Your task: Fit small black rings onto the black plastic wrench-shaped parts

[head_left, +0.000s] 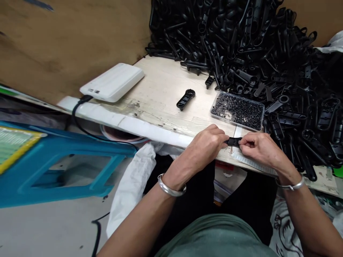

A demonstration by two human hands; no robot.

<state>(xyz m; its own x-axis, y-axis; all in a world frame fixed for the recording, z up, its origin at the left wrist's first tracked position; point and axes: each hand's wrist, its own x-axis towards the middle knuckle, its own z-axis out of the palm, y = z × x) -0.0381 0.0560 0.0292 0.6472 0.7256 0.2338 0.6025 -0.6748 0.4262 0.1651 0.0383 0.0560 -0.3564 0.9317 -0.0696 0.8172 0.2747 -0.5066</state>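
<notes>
Near the table's front edge, my left hand [207, 142] is closed on one end of a short black plastic part [233, 141]. My right hand [258, 148] pinches at the other end of that part, thumb and forefinger together. Whether a small piece also sits between these fingertips is too small to tell. Just beyond the hands lies a clear shallow box [227, 117] of tiny black pieces. A similar black part [185, 99], with a round ring at one end, rests alone on the table to the upper left of the hands.
A big heap of black plastic parts [241, 46] covers the back and right of the table [158, 82]. On the left stands a white device [112, 82] with a black cable [76, 116]. A blue plastic stool [66, 153] is beside the table, below its edge.
</notes>
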